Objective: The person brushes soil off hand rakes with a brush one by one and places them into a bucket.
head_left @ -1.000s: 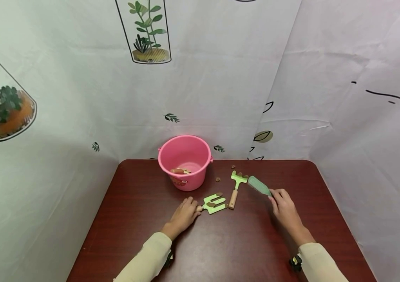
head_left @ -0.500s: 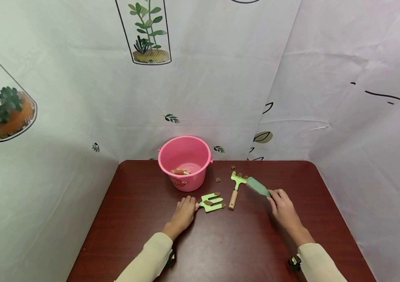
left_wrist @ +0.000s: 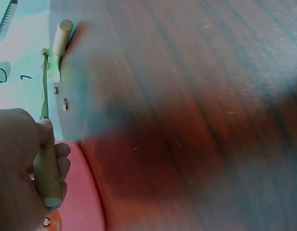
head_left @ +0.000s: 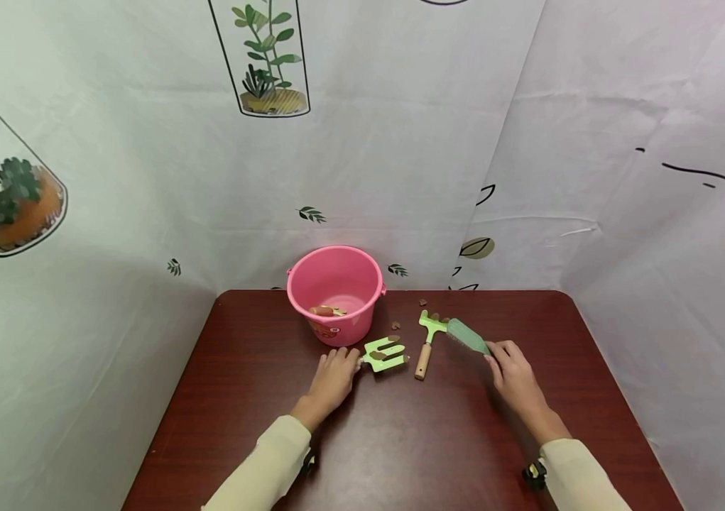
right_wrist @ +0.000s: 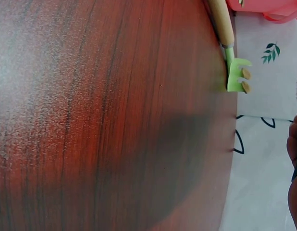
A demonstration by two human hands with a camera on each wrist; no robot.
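My left hand (head_left: pixel 333 376) grips the wooden handle of a light green garden hand fork (head_left: pixel 385 353), its tines pointing right and dotted with brown dirt bits. In the left wrist view the fingers curl round the fork's handle (left_wrist: pixel 46 173), and the fork is seen edge-on. My right hand (head_left: pixel 517 375) holds a pale green brush (head_left: pixel 468 336) by its end, bristles downward. The brush's tip overlaps the head of a small green hand rake (head_left: pixel 423 358) lying on the table. Brown bits sit on the rake's tines, clear in the right wrist view. Only the edge of my right hand (right_wrist: pixel 294 139) shows there.
A pink bucket (head_left: pixel 362 323) stands at the back of the dark red table (head_left: pixel 413 440), just beyond my left hand. Inside it lies a wooden-handled tool (head_left: pixel 324 311). Small brown bits (head_left: pixel 395 326) lie between bucket and rake. A printed cloth backdrop (head_left: pixel 400 163) rises behind.
My left hand has carried the fork a little left, then away from me, nearer to the bucket. The right hand and brush have barely moved, and the rake stays in place.
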